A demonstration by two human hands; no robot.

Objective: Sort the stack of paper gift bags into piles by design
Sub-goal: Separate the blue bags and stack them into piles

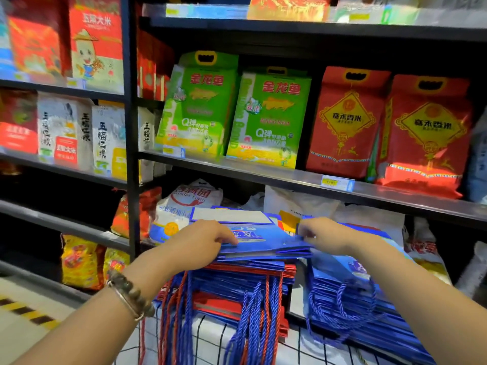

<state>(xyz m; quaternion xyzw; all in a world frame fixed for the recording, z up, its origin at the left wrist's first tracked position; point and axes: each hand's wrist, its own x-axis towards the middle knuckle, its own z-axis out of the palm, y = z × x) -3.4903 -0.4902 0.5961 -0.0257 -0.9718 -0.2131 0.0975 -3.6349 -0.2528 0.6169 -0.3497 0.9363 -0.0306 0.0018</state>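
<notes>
Approach from the near side and from above is open. Mixed stack (245,275) sits centre, blue pile (350,293) just right of it, with a narrow gap between them. Rope handles (253,320) drape tangled over the near edge. Shelf board (276,175) overhangs at the back; sacks (189,198) crowd beneath it. Black post (133,154) blocks the left. Left hand (200,243) and right hand (329,235) hold the top bag (266,241) at its ends; only its middle is bare.
</notes>
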